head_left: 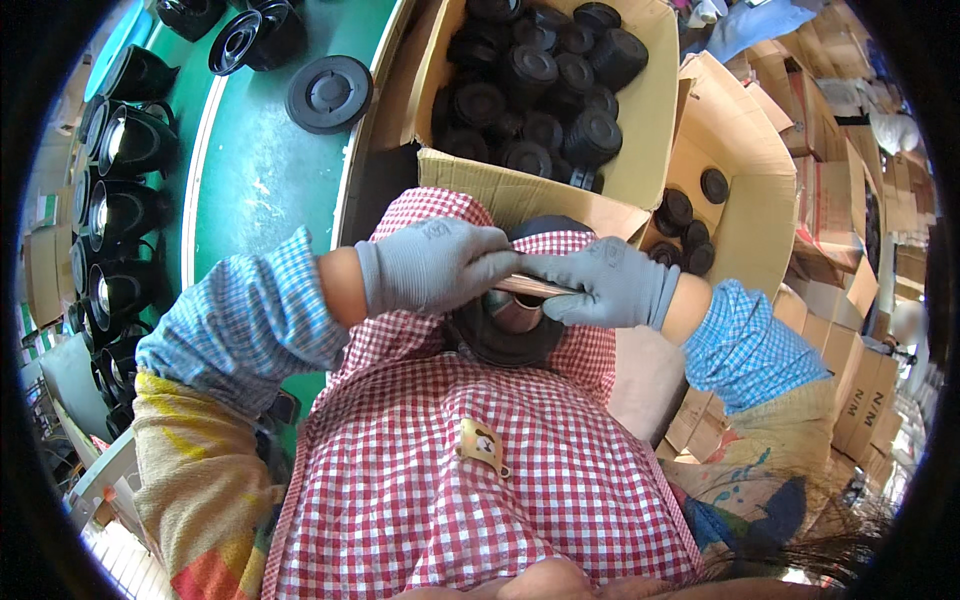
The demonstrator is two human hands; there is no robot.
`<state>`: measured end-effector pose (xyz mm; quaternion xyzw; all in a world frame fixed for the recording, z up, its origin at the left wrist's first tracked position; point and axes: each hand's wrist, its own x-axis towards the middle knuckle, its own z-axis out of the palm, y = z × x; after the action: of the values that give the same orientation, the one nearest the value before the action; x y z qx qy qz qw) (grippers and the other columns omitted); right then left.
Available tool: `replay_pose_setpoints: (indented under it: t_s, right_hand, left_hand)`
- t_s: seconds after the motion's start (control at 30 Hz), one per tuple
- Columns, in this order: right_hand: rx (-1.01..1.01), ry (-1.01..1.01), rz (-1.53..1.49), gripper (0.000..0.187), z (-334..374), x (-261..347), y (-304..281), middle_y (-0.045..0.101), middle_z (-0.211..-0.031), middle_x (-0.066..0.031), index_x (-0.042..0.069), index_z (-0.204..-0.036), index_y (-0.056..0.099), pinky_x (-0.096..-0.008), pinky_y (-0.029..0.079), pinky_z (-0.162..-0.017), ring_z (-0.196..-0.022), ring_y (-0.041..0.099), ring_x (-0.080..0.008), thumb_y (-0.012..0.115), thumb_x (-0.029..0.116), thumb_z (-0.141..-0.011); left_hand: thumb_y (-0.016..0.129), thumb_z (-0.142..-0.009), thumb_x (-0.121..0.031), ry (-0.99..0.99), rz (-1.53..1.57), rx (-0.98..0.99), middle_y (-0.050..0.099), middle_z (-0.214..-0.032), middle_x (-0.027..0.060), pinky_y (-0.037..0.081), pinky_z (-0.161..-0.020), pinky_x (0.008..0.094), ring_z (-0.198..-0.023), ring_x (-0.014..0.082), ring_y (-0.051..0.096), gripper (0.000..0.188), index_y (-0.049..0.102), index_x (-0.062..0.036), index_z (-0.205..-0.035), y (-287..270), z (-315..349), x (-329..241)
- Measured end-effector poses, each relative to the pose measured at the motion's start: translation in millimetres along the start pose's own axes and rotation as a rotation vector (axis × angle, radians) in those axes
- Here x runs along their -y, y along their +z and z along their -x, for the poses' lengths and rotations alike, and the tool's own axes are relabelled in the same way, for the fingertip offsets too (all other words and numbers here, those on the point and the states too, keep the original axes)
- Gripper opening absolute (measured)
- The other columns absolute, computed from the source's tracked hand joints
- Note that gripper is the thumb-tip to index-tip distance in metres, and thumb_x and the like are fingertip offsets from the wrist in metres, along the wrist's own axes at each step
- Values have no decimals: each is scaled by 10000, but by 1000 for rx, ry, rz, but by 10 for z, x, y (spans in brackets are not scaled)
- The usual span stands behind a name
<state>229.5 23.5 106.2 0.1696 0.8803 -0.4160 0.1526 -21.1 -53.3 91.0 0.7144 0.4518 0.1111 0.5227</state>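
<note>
Over my lap, my left hand [435, 265] and my right hand [605, 282], both in grey gloves, are closed with their fingertips close together. Between them they pinch a thin, shiny, copper-toned metal piece [535, 287], seen almost edge-on; the fingers cover much of it. Right below it, in my lap, sits a round black part [495, 345] with a shiny metal cup shape [514, 312] in its middle. Whether the thin piece touches the cup cannot be made out.
A black disc [329, 95] lies on the green table [260, 170] at left. Several black pots with shiny insides [130, 140] line its far left side. Ahead stands a cardboard box [540, 190] of black round parts; another box [760, 220] at right holds several more.
</note>
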Motion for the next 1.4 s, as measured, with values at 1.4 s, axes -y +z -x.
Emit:
replay_pose_setpoints:
  t_s: [1.4]
  right_hand:
    - [-157,170,-842,386,-10,15,308,727,-1193,-71,42,-1352,640,-294,524,-933,-1030,645,-111,571,249,-1034]
  left_hand:
    - [680,-883,-330,889,-563,-463,654,-1024,88,511,-816,433,-900,273,642,320,661,-86,-1089,945,-174,-762]
